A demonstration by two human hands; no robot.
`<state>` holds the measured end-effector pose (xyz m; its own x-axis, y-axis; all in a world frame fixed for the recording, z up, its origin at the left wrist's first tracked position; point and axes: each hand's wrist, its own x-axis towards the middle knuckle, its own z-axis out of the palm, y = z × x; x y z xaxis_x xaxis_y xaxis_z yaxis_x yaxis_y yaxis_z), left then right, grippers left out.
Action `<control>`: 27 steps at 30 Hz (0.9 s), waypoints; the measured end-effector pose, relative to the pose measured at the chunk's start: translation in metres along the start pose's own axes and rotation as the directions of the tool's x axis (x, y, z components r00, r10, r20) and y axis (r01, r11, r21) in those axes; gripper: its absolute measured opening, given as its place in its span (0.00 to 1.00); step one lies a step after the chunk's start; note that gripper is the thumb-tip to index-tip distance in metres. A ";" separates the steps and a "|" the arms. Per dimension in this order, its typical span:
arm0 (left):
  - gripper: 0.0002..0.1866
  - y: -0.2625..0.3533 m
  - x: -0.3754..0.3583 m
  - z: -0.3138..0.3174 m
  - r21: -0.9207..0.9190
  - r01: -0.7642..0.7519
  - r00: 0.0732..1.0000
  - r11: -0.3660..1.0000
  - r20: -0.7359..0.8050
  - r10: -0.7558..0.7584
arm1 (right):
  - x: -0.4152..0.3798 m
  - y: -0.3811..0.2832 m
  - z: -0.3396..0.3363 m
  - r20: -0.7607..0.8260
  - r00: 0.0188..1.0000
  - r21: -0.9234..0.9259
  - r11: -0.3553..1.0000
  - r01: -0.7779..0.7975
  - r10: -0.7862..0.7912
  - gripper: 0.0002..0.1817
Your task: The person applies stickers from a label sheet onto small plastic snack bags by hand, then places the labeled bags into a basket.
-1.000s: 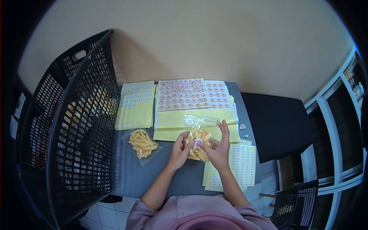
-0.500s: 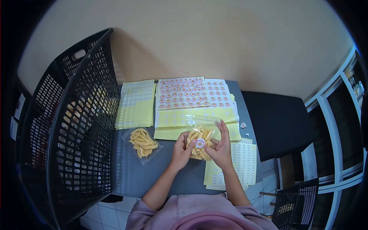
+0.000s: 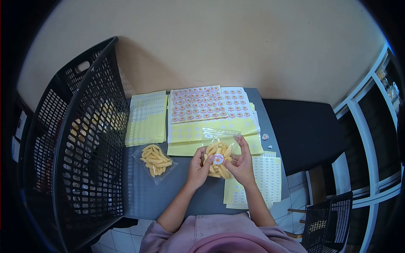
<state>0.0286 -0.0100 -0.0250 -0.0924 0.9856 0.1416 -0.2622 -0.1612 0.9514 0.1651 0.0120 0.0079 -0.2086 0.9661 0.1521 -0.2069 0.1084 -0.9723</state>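
A clear plastic bag of pale yellow stick snacks (image 3: pixel 220 148) is held upright between my two hands over the near part of the table. On its front is a round sticker with an orange centre (image 3: pixel 218 159), and a small white label (image 3: pixel 208 135) sits near its top. My left hand (image 3: pixel 197 168) grips the left side, thumb beside the round sticker. My right hand (image 3: pixel 243 165) grips the right side, thumb near the sticker's right edge and a fingertip at the bag's upper right corner. A second snack bag (image 3: pixel 155 160) lies flat to the left.
Sheets of round stickers (image 3: pixel 197 105) lie on yellow backing sheets (image 3: pixel 190 133) at the back. More label sheets lie left (image 3: pixel 145 118) and right (image 3: pixel 268 181). A tall black basket (image 3: pixel 90 139) holding packets stands left. Crumpled scraps (image 3: pixel 265 137) rest near the grey table's (image 3: pixel 168 198) right edge.
The view has shifted slightly. Both hands keep their hold on the snack bag, thumbs still by the round sticker; the other things have stayed in place.
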 end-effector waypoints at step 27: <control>0.31 0.009 -0.014 0.058 0.480 -0.168 0.910 0.861 0.411 -0.052 | -0.133 -0.033 -0.213 -0.839 0.543 0.261 0.904 0.338 0.039 0.15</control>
<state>0.0831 -0.0228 -0.0025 0.3244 0.9262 0.1919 0.2514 -0.2800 0.9265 0.4032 -0.0699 -0.0181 0.6807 0.7251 -0.1045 -0.5069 0.3632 -0.7818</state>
